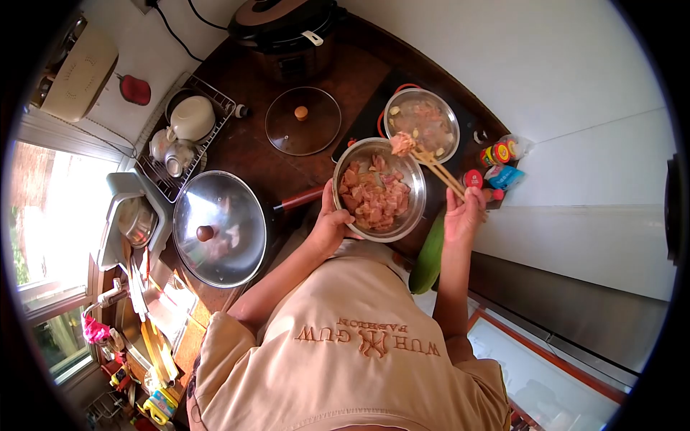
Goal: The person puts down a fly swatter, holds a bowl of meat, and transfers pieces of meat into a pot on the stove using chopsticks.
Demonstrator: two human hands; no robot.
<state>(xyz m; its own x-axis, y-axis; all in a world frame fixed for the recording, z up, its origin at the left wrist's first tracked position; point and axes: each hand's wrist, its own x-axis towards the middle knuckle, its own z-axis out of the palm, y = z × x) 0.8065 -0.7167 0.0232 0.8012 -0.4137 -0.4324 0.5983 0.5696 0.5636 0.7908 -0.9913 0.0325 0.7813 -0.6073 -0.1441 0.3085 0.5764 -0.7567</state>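
Observation:
A steel bowl (418, 215) of raw, cut-up meat (375, 195) is gripped at its left rim by my left hand (335, 223). My right hand (466, 208) is closed round a pair of wooden chopsticks (440, 171). At their tips is a piece of meat (402, 144), held above the gap where the bowl meets a steel pot (453, 152). Inside the pot, pale liquid covers more meat pieces and a few yellowish slices. The pot stands on a black cooktop (366, 115), just beyond the bowl.
A glass lid (303, 121) lies on the dark counter. To the left is a lidded wok (220, 228) with a red-brown handle, near a dish rack (180, 172). Seasoning jars (496, 154) and a long green vegetable (429, 257) are at the right. An electric cooker (287, 36) stands behind.

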